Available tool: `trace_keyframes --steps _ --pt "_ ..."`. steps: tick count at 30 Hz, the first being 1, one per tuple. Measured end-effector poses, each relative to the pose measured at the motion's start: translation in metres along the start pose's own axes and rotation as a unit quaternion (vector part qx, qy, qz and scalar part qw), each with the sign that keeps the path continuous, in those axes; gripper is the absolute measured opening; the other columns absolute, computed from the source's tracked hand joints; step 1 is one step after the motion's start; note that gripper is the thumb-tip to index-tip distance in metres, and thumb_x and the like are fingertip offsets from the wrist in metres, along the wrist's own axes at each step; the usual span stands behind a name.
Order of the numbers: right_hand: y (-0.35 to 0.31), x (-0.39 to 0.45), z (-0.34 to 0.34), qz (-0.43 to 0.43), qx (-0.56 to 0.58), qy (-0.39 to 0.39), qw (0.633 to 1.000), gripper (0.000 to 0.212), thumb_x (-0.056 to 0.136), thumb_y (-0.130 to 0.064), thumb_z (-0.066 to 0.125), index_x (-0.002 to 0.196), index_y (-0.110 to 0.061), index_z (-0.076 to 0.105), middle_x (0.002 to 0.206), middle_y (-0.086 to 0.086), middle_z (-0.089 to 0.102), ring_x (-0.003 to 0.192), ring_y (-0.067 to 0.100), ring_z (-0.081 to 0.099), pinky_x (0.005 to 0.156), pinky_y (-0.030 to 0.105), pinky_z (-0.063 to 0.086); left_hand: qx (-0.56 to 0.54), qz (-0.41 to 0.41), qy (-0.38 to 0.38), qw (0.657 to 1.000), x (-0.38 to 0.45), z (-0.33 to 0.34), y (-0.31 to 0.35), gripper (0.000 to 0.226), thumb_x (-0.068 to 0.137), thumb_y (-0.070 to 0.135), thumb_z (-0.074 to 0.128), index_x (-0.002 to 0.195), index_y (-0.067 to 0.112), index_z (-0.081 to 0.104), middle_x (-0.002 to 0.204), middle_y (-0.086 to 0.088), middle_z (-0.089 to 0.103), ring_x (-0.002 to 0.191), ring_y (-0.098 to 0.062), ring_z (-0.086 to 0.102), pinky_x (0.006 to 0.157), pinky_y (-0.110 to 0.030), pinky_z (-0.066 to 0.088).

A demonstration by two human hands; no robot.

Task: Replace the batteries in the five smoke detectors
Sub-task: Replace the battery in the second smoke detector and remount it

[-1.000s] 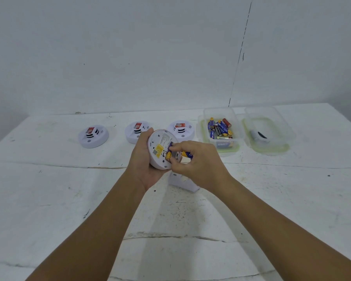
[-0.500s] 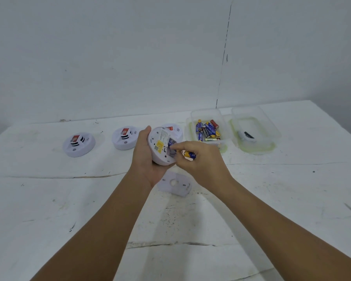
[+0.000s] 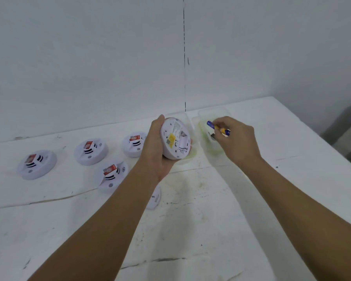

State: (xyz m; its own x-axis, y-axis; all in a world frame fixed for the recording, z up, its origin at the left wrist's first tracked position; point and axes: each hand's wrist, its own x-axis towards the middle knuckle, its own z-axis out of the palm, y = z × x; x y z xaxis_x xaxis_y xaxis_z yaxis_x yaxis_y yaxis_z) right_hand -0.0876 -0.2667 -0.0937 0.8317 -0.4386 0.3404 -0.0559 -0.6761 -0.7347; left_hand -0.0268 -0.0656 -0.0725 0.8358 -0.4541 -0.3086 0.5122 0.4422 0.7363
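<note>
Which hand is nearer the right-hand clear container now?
Right. The right hand hovers over the right-hand clear container, its fingers pinching a battery. The left hand grips the opened smoke detector beside it, further left.

The smoke detector [image 3: 175, 138] looks of smooth white plastic with a yellow paper label. The container [image 3: 206, 126] is clear, slightly glossy plastic. The table [image 3: 190, 230] is matt, rough, cracked white.

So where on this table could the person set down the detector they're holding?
Bare table lies between the two forearms, near of the loose white cover. The right edge beyond the right hand is bare too. The left back is crowded with four detectors; the clear container takes the back behind the held detector.
</note>
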Motion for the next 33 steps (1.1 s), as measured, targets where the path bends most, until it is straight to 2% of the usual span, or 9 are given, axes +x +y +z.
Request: trace_keyframes --steps 4,7,11,15,19,22,26,29,33 --pt "0.012 0.017 -0.011 -0.005 -0.098 -0.051 0.994 0.021 0.099 -0.017 0.062 0.113 -0.025 0.074 0.101 -0.010 0.074 0.094 0.015 0.066 0.085 0.033 0.055 -0.001 0.003 -0.003 1.000 0.006 0.009 -0.004 0.043 0.100 0.052 0.056 0.117 0.015 0.069 0.120 -0.015 0.069 0.112 -0.039 0.063 0.112 -0.059 0.044" --pt "0.015 0.022 -0.015 0.009 -0.117 -0.082 0.990 0.025 0.099 -0.021 0.065 0.122 -0.021 0.073 0.114 -0.003 0.074 0.104 0.020 0.066 0.092 0.036 0.053 0.003 0.010 -0.001 1.000 0.006 0.011 -0.003 0.044 0.100 0.052 0.055 0.121 0.016 0.069 0.123 -0.014 0.071 0.115 -0.037 0.064 0.110 -0.056 0.047" --pt "0.017 0.024 -0.017 0.027 -0.111 -0.068 0.991 0.025 0.098 -0.022 0.061 0.121 -0.018 0.072 0.107 -0.002 0.071 0.109 0.022 0.064 0.091 0.035 0.051 -0.001 0.010 -0.005 1.000 0.008 0.006 -0.002 0.048 0.100 0.053 0.056 0.129 0.016 0.068 0.133 -0.014 0.069 0.125 -0.038 0.064 0.110 -0.060 0.046" --pt "0.014 0.026 -0.018 0.033 -0.124 -0.136 0.982 0.039 0.100 -0.008 0.050 0.138 -0.003 0.059 0.104 0.008 0.057 0.116 0.026 0.051 0.088 0.035 0.045 0.000 0.021 -0.005 1.000 0.006 0.000 0.001 0.042 0.100 0.053 0.054 0.115 0.017 0.071 0.115 -0.014 0.074 0.105 -0.037 0.069 0.109 -0.062 0.045" --pt "0.010 0.029 -0.018 0.009 -0.165 -0.192 0.967 0.062 0.101 -0.002 0.041 0.161 -0.017 0.033 0.126 0.010 0.059 0.119 0.030 0.053 0.087 0.028 0.042 0.005 0.028 0.001 1.000 0.000 -0.004 0.004 0.041 0.101 0.052 0.053 0.104 0.018 0.075 0.106 -0.012 0.076 0.098 -0.033 0.070 0.106 -0.056 0.048" --pt "0.009 0.030 -0.016 0.009 -0.155 -0.176 0.972 0.061 0.104 -0.009 0.049 0.161 -0.017 0.030 0.120 0.010 0.066 0.116 0.030 0.059 0.087 0.033 0.049 0.005 0.031 0.007 0.999 -0.004 -0.006 0.006 0.040 0.100 0.053 0.055 0.106 0.019 0.074 0.107 -0.011 0.076 0.094 -0.032 0.072 0.095 -0.052 0.056" --pt "0.014 0.032 -0.014 0.008 -0.129 -0.118 0.985 0.046 0.101 -0.012 0.056 0.146 -0.009 0.048 0.118 0.021 0.066 0.106 0.035 0.065 0.092 0.049 0.054 -0.008 0.027 0.010 1.000 -0.006 -0.014 0.010 0.040 0.100 0.053 0.055 0.107 0.019 0.075 0.109 -0.011 0.076 0.101 -0.033 0.070 0.074 -0.046 0.061" --pt "0.014 0.028 -0.011 -0.020 -0.112 -0.079 0.990 0.044 0.103 -0.013 0.053 0.147 -0.014 0.052 0.130 0.013 0.063 0.110 0.029 0.064 0.100 0.043 0.050 -0.022 0.031 0.019 0.999 -0.007 -0.022 0.014 0.039 0.099 0.052 0.056 0.107 0.019 0.074 0.112 -0.012 0.075 0.106 -0.035 0.068 0.084 -0.048 0.060" --pt "0.000 0.025 -0.004 -0.052 -0.072 -0.046 0.995 0.036 0.103 -0.017 0.054 0.139 -0.017 0.061 0.123 0.004 0.066 0.098 0.019 0.066 0.094 0.035 0.051 -0.039 0.034 0.037 0.998 -0.009 -0.035 0.022 0.037 0.098 0.052 0.059 0.109 0.020 0.072 0.122 -0.014 0.073 0.120 -0.037 0.064 0.102 -0.051 0.052"
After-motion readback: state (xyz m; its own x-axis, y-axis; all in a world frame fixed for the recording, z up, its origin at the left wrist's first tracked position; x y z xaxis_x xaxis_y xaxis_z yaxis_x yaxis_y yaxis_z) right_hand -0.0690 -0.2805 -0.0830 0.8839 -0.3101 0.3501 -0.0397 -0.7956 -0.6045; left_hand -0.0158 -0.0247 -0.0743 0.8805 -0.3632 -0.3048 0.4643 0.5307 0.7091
